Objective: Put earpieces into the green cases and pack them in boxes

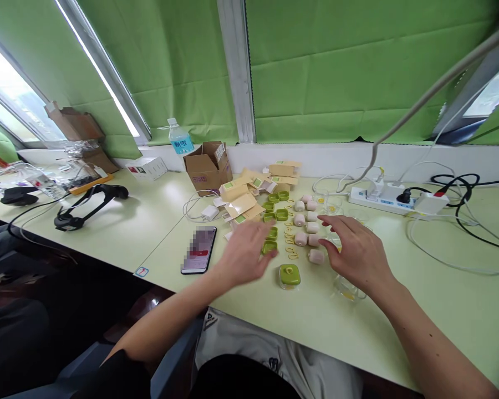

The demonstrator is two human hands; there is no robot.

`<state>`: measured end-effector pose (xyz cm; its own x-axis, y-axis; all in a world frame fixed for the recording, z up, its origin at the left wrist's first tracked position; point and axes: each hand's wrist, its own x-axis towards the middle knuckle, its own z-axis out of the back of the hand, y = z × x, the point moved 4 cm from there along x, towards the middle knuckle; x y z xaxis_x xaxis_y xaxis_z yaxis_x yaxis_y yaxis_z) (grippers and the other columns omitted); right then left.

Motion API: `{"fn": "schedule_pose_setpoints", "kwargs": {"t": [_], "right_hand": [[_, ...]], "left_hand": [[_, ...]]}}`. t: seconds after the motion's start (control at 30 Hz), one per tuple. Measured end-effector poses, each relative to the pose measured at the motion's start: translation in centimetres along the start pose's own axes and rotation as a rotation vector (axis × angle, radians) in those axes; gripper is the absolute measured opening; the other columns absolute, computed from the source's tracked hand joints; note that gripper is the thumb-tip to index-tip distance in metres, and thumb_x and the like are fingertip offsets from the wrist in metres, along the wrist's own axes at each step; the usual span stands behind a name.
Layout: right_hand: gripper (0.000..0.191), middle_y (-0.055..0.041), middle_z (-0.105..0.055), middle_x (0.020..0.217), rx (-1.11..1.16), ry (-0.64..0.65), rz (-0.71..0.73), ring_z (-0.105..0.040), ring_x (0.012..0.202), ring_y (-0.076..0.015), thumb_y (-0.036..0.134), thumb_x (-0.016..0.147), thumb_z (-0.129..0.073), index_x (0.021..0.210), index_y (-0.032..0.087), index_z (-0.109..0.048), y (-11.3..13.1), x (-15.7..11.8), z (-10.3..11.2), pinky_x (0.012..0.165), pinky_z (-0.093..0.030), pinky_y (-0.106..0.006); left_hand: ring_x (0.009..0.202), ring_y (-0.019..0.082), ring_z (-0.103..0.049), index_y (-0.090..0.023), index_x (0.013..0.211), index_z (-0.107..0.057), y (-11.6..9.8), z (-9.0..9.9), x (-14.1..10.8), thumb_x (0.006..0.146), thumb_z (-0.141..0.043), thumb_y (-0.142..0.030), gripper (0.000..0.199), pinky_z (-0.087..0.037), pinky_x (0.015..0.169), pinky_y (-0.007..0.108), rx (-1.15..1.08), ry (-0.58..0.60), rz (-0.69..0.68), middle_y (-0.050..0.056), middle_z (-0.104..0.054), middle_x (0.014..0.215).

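My left hand hovers with fingers stretched out over a column of small green square pieces, partly covering them. Thumb and fingers apart, my right hand is close beside two uneven rows of pale pinkish cylinders; nothing shows in its grasp. Between the green pieces and the cylinders runs a line of thin yellow loops. A small clear box with a green lid sits nearer to me, between both hands. Clear cups with yellow bits lie under and behind my right hand, partly hidden by it.
Opened small cartons are piled behind the green pieces, beside a brown cardboard box and a water bottle. A phone lies at left. A white power strip with trailing cables is at right; a black headset is far left.
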<state>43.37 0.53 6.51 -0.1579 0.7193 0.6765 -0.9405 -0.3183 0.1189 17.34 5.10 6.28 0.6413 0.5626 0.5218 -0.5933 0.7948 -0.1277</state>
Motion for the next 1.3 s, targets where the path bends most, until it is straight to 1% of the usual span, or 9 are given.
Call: {"fn": "schedule_pose_setpoints", "kwargs": {"t": [0.1, 0.2, 0.4, 0.5, 0.67, 0.83, 0.93, 1.07, 1.3], "right_hand": [[0.036, -0.0118, -0.078, 0.12, 0.007, -0.005, 0.003, -0.075, 0.096, -0.0321, 0.023, 0.098, -0.061, 0.133, 0.02, -0.066, 0.1, 0.0, 0.0, 0.078, -0.058, -0.047], [0.037, -0.012, -0.078, 0.119, 0.011, -0.006, 0.01, -0.075, 0.097, -0.0324, 0.022, 0.096, -0.062, 0.133, 0.019, -0.066, 0.1, 0.0, -0.1, 0.079, -0.058, -0.047], [0.037, -0.0116, -0.078, 0.118, 0.004, 0.003, 0.004, -0.074, 0.099, -0.0322, 0.023, 0.097, -0.062, 0.133, 0.019, -0.067, 0.3, 0.1, -0.2, 0.079, -0.058, -0.047], [0.036, -0.0117, -0.078, 0.12, 0.01, -0.012, 0.004, -0.075, 0.099, -0.0321, 0.024, 0.098, -0.062, 0.134, 0.018, -0.067, 0.3, 0.1, -0.2, 0.081, -0.059, -0.048], [0.034, -0.0126, -0.078, 0.119, 0.144, -0.033, -0.063, -0.075, 0.101, -0.0336, 0.027, 0.099, -0.062, 0.133, 0.021, -0.067, 0.6, 0.3, -0.3, 0.085, -0.06, -0.052], [0.047, -0.0112, -0.075, 0.127, 0.646, 0.033, -0.303, -0.074, 0.109, -0.0297, 0.04, 0.099, -0.07, 0.143, 0.028, -0.059, 1.2, 1.5, -1.5, 0.093, -0.063, -0.051], [0.067, -0.0137, -0.068, 0.14, 1.012, 0.07, -0.451, -0.073, 0.119, -0.0288, 0.054, 0.095, -0.076, 0.15, 0.029, -0.048, 1.7, 2.4, -2.7, 0.1, -0.063, -0.051], [0.073, -0.0135, -0.067, 0.142, 1.327, 0.007, -0.476, -0.074, 0.121, -0.0268, 0.062, 0.089, -0.082, 0.144, 0.03, -0.048, 2.1, 3.6, -3.5, 0.108, -0.062, -0.05], [0.055, -0.0078, -0.076, 0.126, 1.379, -0.067, -0.513, -0.076, 0.107, -0.0235, 0.061, 0.088, -0.084, 0.126, 0.029, -0.059, 1.6, 3.0, -3.0, 0.094, -0.067, -0.041]], "left_hand": [[0.128, 0.046, -0.058, -0.013, 0.154, -0.05, 6.0, 1.4, 3.3, 0.1, -0.061, -0.046, 0.064, -0.043, 0.108, 0.061, 0.18, -0.084, 0.333, 0.027, -0.065, 0.138], [0.13, 0.053, -0.057, -0.004, 0.148, -0.051, 10.9, 1.5, 5.7, 0.093, -0.07, -0.052, 0.075, -0.042, 0.108, 0.063, 0.329, 0.046, 0.542, 0.034, -0.063, 0.139], [0.125, 0.044, -0.068, -0.014, 0.142, -0.052, 14.0, -0.2, 6.2, 0.094, -0.065, -0.061, 0.069, -0.049, 0.103, 0.052, 0.191, 0.319, 0.688, 0.025, -0.07, 0.136], [0.127, 0.042, -0.066, -0.014, 0.145, -0.049, 12.9, -0.1, 5.9, 0.095, -0.068, -0.046, 0.063, -0.048, 0.105, 0.052, 0.217, 0.172, 0.6, 0.024, -0.069, 0.139], [0.131, 0.04, -0.059, -0.017, 0.144, -0.051, 8.7, 0.7, 5.3, 0.096, -0.07, -0.038, 0.056, -0.043, 0.112, 0.056, 0.226, -0.32, 0.207, 0.021, -0.065, 0.139], [0.128, 0.035, -0.06, -0.019, 0.146, -0.047, 3.7, 0.3, 5.8, 0.098, -0.071, -0.04, 0.058, -0.049, 0.11, 0.052, 0.061, -0.561, -0.056, 0.019, -0.063, 0.134], [0.129, 0.033, -0.061, -0.019, 0.148, -0.044, 1.3, -0.4, 7.0, 0.098, -0.073, -0.042, 0.062, -0.053, 0.107, 0.049, -0.065, -0.609, -0.072, 0.018, -0.063, 0.134], [0.126, 0.032, -0.062, -0.019, 0.144, -0.046, -0.9, -1.7, 8.0, 0.097, -0.074, -0.043, 0.06, -0.055, 0.104, 0.047, -0.171, -0.634, -0.075, 0.017, -0.062, 0.131], [0.13, 0.036, -0.06, -0.02, 0.148, -0.045, -2.3, -3.1, 7.1, 0.093, -0.078, -0.046, 0.069, -0.057, 0.102, 0.05, -0.276, -0.431, -0.099, 0.019, -0.057, 0.137]]}}
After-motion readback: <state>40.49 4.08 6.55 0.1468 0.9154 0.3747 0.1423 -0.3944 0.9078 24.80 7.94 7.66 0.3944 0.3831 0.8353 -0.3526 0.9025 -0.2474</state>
